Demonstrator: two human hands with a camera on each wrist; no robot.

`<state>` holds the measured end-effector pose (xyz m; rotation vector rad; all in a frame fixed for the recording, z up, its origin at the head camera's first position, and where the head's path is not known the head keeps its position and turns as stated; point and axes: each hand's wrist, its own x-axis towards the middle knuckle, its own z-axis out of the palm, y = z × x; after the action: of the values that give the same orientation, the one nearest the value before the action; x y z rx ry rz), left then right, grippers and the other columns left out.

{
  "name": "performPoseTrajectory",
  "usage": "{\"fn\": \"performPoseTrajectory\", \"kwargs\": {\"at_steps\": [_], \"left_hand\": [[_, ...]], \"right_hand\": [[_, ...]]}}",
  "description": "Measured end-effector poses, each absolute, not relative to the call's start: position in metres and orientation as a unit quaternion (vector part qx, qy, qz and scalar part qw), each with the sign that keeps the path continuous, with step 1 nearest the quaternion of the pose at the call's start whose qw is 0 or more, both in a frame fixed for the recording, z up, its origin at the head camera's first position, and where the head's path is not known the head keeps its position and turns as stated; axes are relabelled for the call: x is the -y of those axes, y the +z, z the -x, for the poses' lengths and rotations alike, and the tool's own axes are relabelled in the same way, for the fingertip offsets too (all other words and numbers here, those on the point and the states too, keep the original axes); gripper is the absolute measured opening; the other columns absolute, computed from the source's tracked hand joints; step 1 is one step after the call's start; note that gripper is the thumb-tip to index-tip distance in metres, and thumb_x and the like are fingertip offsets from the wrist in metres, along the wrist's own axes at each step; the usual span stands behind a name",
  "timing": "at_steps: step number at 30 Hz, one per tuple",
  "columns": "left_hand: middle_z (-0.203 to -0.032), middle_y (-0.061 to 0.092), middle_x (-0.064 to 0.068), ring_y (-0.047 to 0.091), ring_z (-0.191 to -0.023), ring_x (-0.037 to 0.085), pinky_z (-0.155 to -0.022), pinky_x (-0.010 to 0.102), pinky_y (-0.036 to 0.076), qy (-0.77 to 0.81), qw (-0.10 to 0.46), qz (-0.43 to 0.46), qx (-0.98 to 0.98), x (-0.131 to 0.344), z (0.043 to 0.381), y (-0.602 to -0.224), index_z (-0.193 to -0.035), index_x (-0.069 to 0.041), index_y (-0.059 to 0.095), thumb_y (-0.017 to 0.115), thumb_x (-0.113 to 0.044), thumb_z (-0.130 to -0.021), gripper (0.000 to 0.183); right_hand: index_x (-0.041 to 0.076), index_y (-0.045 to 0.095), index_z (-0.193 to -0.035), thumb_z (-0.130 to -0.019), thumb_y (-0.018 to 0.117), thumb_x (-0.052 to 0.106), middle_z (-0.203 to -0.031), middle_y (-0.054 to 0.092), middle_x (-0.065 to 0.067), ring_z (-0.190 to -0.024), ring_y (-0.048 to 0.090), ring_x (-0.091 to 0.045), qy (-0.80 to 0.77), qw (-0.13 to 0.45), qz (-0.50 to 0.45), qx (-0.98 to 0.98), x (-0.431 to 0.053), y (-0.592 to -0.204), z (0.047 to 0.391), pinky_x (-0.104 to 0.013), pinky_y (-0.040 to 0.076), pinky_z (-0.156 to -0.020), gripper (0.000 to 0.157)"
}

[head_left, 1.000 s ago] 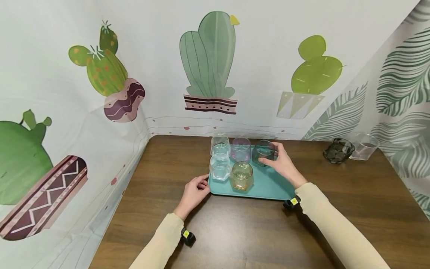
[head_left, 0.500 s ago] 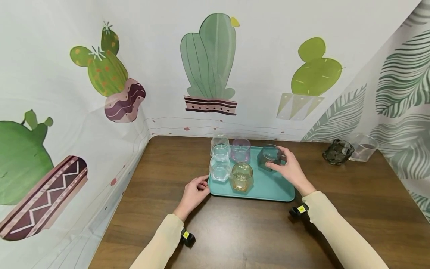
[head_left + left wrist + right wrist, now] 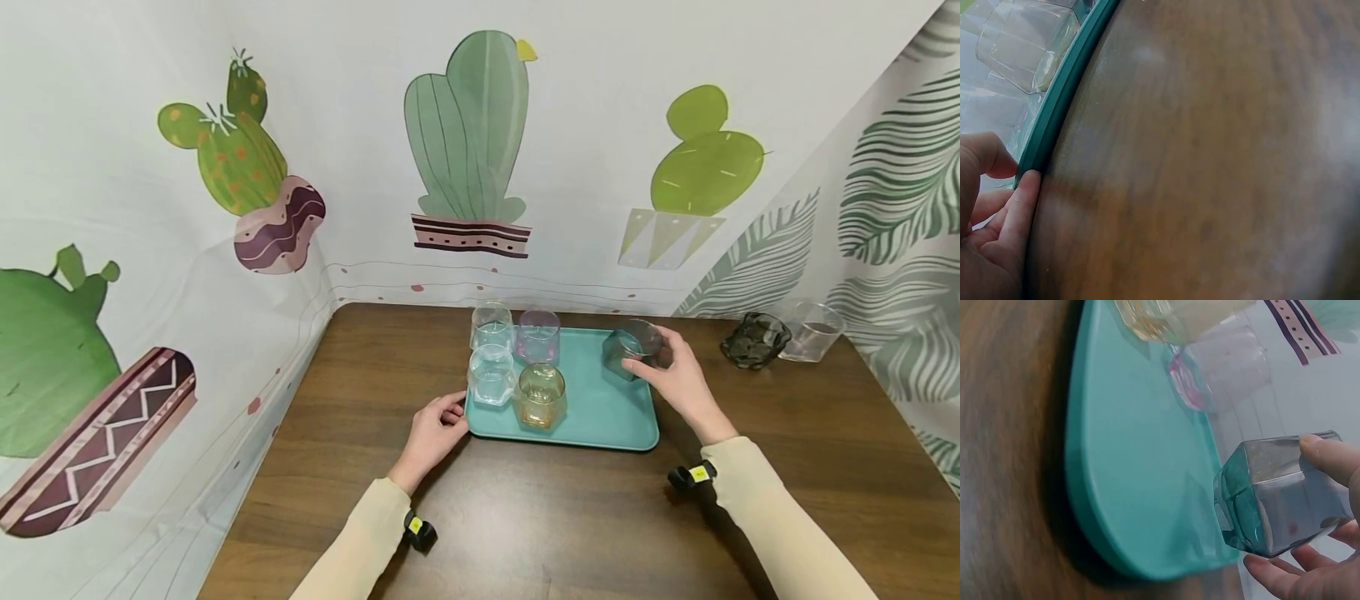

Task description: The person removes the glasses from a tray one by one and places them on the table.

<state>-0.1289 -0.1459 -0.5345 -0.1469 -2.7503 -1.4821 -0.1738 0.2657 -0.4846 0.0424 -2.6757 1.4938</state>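
My right hand grips a grey faceted glass tumbler by its sides, thumb on one side and fingers on the other. The tumbler is tilted, above the right end of a turquoise tray. At the tray's left front corner, my left hand holds the rim with thumb and fingertips. Standing on the tray's left half are a yellow glass, a pinkish-purple glass, a clear glass at the front and a clear glass behind it.
A dark grey wavy glass and a clear tumbler stand at the back right of the wooden table. A cloth wall with printed cacti closes off the table's back and left side.
My right hand has carried the grey tumbler rightward, from beside the purple glass to the tray's right end, and the tumbler has tilted. My left hand stays at the tray's corner.
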Motion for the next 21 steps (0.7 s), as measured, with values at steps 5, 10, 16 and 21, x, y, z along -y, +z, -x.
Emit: {"fn": "performPoseTrajectory", "kwargs": {"at_steps": [5,10,16,21], "left_hand": [[-0.095,0.068,0.004,0.067,-0.083,0.014,-0.078,0.027,0.056,-0.473,0.014,0.054,0.879,0.147,0.128,-0.534,-0.129,-0.003,0.072,0.068,-0.003,-0.083,0.046],[-0.094,0.069,0.005,0.067,-0.083,0.015,-0.078,0.028,0.056,-0.474,0.020,0.057,0.878,0.147,0.129,-0.534,-0.128,-0.002,0.072,0.068,-0.002,-0.083,0.045],[-0.094,0.069,0.003,0.067,-0.083,0.013,-0.077,0.027,0.056,-0.471,0.020,0.059,0.880,0.147,0.129,-0.536,-0.128,-0.003,0.072,0.068,-0.003,-0.083,0.046],[-0.094,0.068,0.002,0.067,-0.083,0.012,-0.078,0.026,0.056,-0.469,0.019,0.056,0.881,0.146,0.129,-0.536,-0.128,-0.004,0.073,0.067,-0.003,-0.084,0.045]], "right_hand": [[-0.002,0.032,-0.158,-0.096,0.075,0.034,-0.141,0.047,-0.028,-0.119,0.057,-0.027,0.485,0.056,0.002,0.873,-0.279,-0.482,0.173,-0.009,0.044,-0.080,0.084],[-0.004,0.033,-0.156,-0.096,0.075,0.033,-0.136,0.050,-0.027,-0.104,0.054,-0.006,0.473,0.078,0.019,0.877,-0.291,-0.481,0.173,-0.008,0.045,-0.076,0.083],[-0.007,0.035,-0.154,-0.095,0.076,0.033,-0.135,0.049,-0.030,-0.108,0.053,-0.023,0.442,0.109,0.047,0.889,-0.304,-0.482,0.173,-0.015,0.040,-0.080,0.082],[-0.007,0.035,-0.154,-0.095,0.075,0.034,-0.134,0.051,-0.030,-0.108,0.051,-0.031,0.438,0.116,0.064,0.889,-0.315,-0.485,0.174,-0.026,0.041,-0.079,0.082]]}}
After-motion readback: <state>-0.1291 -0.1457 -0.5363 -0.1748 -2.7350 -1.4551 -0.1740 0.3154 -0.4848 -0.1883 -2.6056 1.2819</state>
